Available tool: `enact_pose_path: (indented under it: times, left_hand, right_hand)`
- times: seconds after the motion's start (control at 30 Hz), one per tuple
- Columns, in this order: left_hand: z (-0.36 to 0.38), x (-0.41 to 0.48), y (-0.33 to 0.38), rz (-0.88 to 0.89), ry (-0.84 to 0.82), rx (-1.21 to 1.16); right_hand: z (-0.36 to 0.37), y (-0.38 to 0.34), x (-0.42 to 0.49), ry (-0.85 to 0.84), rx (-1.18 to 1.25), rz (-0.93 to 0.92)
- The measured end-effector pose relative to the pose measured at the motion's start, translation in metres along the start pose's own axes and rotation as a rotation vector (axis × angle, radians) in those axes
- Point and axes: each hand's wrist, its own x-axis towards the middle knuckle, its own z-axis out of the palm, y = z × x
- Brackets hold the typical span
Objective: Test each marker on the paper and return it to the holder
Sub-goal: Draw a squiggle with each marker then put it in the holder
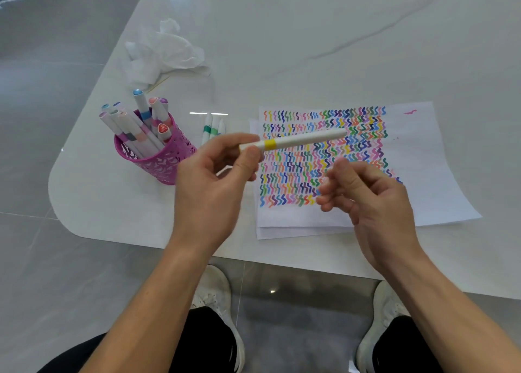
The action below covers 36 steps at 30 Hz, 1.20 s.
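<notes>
My left hand (214, 181) pinches a white marker with a yellow band (296, 140) by one end. The marker points right, level above the paper (423, 169), which is covered in rows of coloured squiggles. Just below the marker's free end, my right hand (366, 192) hovers with loosely curled fingers and holds nothing. To the left stands the pink perforated holder (166, 161) with several markers upright in it. A few green-banded markers (212, 130) lie on the table between the holder and the paper.
A crumpled white tissue (163, 51) lies behind the holder on the white marble table (310, 34). The table's near edge runs under my forearms. Below it are my white shoes (214, 293) on a grey floor.
</notes>
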Motion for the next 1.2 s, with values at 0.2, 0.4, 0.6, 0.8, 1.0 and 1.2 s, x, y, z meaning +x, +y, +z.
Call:
enact_pose_path:
  times: [0.2, 0.4, 0.6, 0.8, 1.0, 1.2]
  left_hand:
    - [-0.020, 0.004, 0.007, 0.151, 0.273, 0.012]
    - [-0.034, 0.006, 0.015, 0.353, 0.572, -0.011]
    - [-0.044, 0.008, 0.020, 0.403, 0.724, 0.029]
    - [-0.051, 0.009, 0.016, 0.464, 0.730, 0.205]
    - [-0.049, 0.013, 0.006, 0.423, 0.637, 0.435]
    - [-0.056, 0.017, -0.005, 0.274, 0.529, 0.665]
  right_hand:
    - [-0.001, 0.001, 0.002, 0.044, -0.096, -0.061]
    - [-0.002, 0.007, 0.001, 0.143, -0.158, -0.124]
    - [-0.005, 0.010, 0.004, 0.186, -0.170, -0.138]
    - [-0.002, 0.012, 0.004, 0.179, -0.181, -0.156]
    - [-0.002, 0.012, 0.005, 0.180, -0.184, -0.158]
    - [-0.003, 0.012, 0.004, 0.176, -0.195, -0.160]
